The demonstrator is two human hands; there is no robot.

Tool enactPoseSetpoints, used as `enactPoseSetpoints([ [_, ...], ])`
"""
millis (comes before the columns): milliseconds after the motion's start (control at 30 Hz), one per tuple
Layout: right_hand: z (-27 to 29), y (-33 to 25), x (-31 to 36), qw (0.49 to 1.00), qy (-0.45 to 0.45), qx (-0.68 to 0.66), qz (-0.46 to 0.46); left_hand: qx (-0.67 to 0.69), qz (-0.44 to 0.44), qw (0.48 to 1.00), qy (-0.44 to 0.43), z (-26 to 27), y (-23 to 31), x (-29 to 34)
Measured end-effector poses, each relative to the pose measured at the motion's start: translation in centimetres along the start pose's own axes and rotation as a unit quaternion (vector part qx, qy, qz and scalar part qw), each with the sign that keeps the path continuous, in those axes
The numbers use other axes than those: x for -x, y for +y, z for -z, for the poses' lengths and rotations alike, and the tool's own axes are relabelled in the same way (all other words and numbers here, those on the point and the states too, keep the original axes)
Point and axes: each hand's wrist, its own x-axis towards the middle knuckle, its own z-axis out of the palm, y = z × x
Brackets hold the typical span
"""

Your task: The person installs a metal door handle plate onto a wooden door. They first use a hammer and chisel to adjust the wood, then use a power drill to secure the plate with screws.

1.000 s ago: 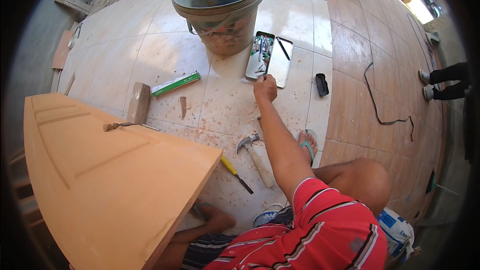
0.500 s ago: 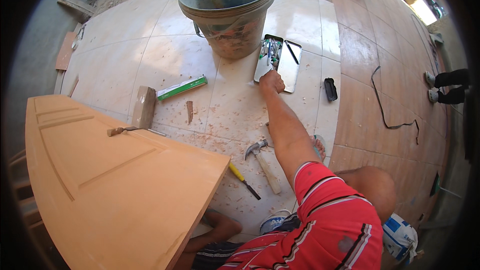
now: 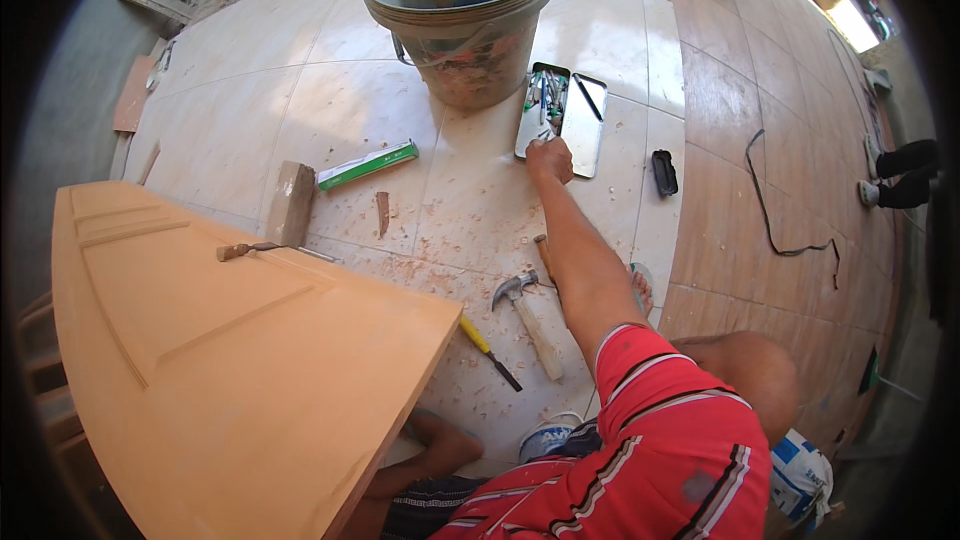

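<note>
My right hand (image 3: 550, 158) is closed at the near edge of an open metal tin (image 3: 581, 145), fingers bent around something small and pale. Pens, drill bits or similar slim tools (image 3: 546, 100) fill the tin's left half, and a dark stick (image 3: 588, 98) lies on the right half. Hidden from sight is my left hand; a bent limb shows beside the orange wooden panel (image 3: 250, 370). Nearer me on the tiles are a claw hammer (image 3: 532, 325), a yellow-handled chisel (image 3: 490, 352) and a wooden handle (image 3: 545, 258) partly behind my forearm.
A large dirty bucket (image 3: 470, 50) stands behind the tin. A green-white box (image 3: 367, 166) and wood block (image 3: 291, 204) lie left; a wooden-handled tool (image 3: 250, 251) rests on the panel. Right are a black case (image 3: 664, 172), a cord (image 3: 765, 200) and another person's legs (image 3: 900, 175).
My right hand has shifted slightly right along the tin's near edge, fingers still bent. The wooden handle beside my forearm shows more now. The view has moved a little.
</note>
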Motion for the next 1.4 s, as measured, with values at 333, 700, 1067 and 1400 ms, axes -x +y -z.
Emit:
enactPoseSetpoints([
  [333, -5.8, 8.7, 4.7, 0.957, -0.014, -0.287, -0.04, 0.123, -0.039, 0.991, -0.037, 4.8, 1.5, -4.5],
  [700, 0.8, 14.0, 19.5, 0.948, -0.258, -0.173, 0.071, 0.072, 0.441, 0.882, 0.15, 24.6, -11.9, 0.9],
  [1067, 4.2, 17.2, 24.9, 0.808, -0.499, 0.236, 0.205, -0.225, 0.673, 0.7, -0.075, 13.8, -36.7, 33.5],
  [1400, 8.4, 18.4, 29.2, 0.713, -0.525, 0.389, 0.254, -0.234, 0.781, 0.543, -0.2, 10.3, -38.1, 33.0],
])
